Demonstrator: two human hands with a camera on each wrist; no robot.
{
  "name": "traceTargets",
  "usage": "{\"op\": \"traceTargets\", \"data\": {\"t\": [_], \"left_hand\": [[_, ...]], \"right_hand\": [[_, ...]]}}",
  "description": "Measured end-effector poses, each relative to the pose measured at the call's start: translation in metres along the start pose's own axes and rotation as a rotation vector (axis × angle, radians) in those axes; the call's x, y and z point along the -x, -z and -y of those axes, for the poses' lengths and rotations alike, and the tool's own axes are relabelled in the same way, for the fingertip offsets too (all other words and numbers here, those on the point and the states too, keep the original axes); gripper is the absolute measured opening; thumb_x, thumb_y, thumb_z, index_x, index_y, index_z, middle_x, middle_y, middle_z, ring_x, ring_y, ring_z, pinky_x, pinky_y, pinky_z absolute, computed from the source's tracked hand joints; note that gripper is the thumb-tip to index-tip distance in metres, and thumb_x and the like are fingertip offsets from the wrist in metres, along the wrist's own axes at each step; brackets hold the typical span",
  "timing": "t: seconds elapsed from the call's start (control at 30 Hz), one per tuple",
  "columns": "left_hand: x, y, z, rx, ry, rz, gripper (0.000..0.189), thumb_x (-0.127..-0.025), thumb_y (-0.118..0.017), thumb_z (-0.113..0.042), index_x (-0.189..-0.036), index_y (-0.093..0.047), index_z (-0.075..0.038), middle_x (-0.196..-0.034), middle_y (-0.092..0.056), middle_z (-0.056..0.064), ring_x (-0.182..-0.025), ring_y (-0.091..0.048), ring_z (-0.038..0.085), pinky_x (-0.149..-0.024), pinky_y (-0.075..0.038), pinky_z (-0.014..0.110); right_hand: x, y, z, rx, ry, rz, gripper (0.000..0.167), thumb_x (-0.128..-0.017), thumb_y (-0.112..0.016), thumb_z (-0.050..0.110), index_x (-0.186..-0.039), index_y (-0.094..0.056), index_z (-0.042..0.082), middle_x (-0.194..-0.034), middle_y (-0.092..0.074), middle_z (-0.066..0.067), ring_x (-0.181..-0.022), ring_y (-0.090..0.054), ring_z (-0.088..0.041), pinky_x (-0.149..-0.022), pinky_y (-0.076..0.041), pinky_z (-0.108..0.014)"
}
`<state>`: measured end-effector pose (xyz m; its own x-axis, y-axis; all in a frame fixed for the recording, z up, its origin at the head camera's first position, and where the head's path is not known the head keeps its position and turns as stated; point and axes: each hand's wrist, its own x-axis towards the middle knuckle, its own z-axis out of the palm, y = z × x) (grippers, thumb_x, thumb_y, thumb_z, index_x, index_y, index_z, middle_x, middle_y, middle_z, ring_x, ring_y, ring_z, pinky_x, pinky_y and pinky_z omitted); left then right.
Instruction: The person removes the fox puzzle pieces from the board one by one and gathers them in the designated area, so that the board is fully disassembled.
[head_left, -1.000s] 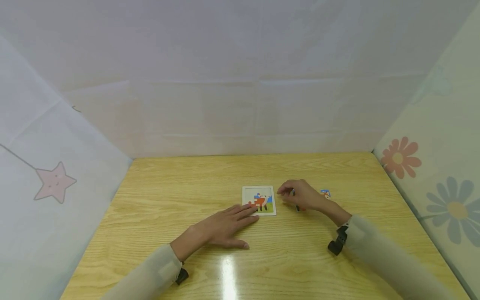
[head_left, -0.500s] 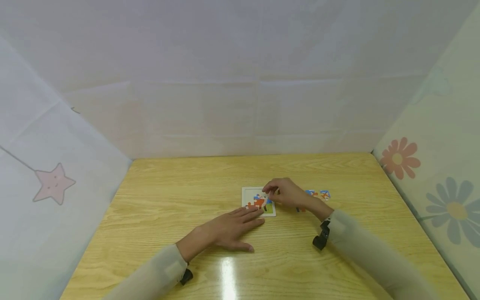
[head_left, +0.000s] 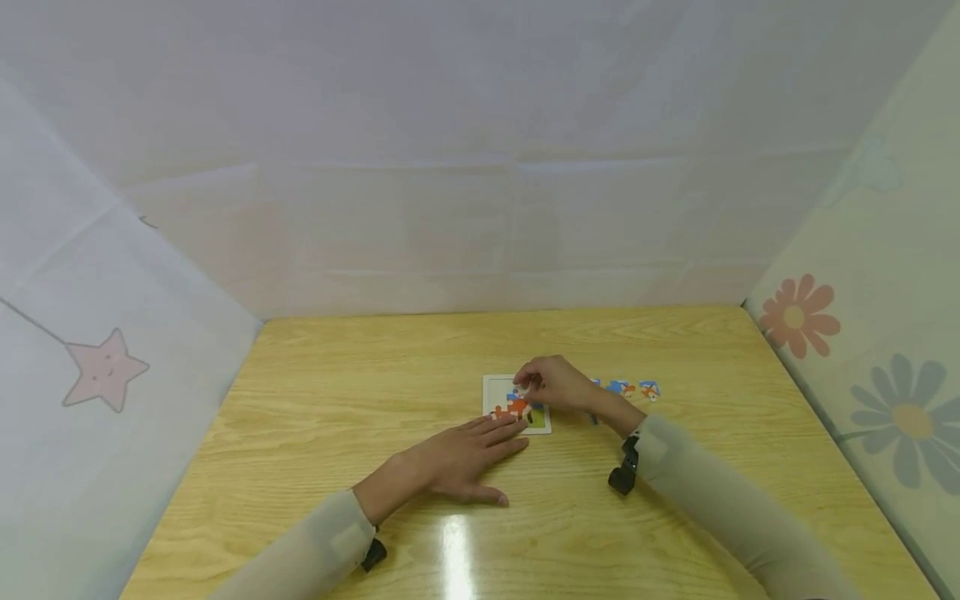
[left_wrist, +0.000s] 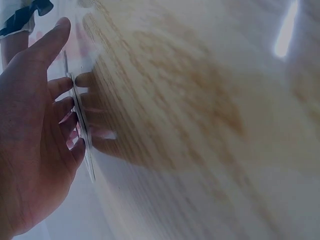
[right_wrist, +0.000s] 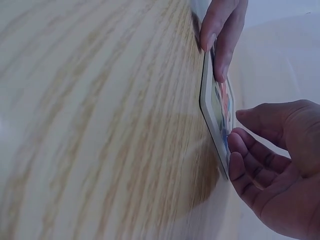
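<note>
Lying on the puzzle board's (head_left: 497,393) near edge: left hand (head_left: 463,458), fingers extended. Over its right half: right hand (head_left: 561,385), fingers curled, any held piece unclear; best match edges before pressing. Right of board: loose pieces (head_left: 650,390).

Tabletop (head_left: 322,367): yellowish wood grain, white glare (head_left: 456,554) toward the front
Back wall (head_left: 465,225): pale, creased
Left wall (head_left: 52,200): smiling pink star (head_left: 107,369)
Right wall (head_left: 885,258): red flower (head_left: 801,317), grey-blue flower (head_left: 912,421)

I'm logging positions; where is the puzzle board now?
In the head view, the puzzle board lies on the table, right of and below picture centre, with the left hand at its near edge and the right hand over its right side.
</note>
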<state>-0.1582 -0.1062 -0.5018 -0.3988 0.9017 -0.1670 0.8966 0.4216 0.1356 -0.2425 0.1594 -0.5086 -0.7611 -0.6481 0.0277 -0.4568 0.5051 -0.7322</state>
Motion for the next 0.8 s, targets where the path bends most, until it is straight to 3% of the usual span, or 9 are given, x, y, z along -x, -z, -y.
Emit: {"op": "traceTargets", "data": {"t": [0.4,0.8], "left_hand": [[-0.0010,-0.0001,0.0001,-0.006,0.012,0.007,0.092,-0.103,-0.048,-0.070,-0.170,-0.023,-0.013,-0.179,-0.013,0.004,-0.164,-0.015,0.024,-0.132,-0.019,0.044],[-0.0028,0.0008,-0.0009,-0.014,0.023,0.028,0.092,-0.103,-0.048,-0.071,-0.171,-0.022,-0.014,-0.179,-0.012,0.003,-0.165,-0.011,0.021,-0.133,-0.017,0.043]], "right_hand": [[-0.0022,-0.0028,0.0041,0.085,-0.023,-0.004,0.023,-0.095,-0.074,-0.001,-0.118,-0.076,-0.002,-0.107,-0.074,-0.009,-0.092,-0.068,-0.017,-0.080,-0.058,-0.025],[-0.0028,-0.0029,0.0083,0.086,-0.042,0.034,0.023,-0.096,-0.076,0.001,-0.119,-0.075,-0.002,-0.106,-0.070,-0.009,-0.095,-0.067,-0.017,-0.084,-0.059,-0.029]]}}
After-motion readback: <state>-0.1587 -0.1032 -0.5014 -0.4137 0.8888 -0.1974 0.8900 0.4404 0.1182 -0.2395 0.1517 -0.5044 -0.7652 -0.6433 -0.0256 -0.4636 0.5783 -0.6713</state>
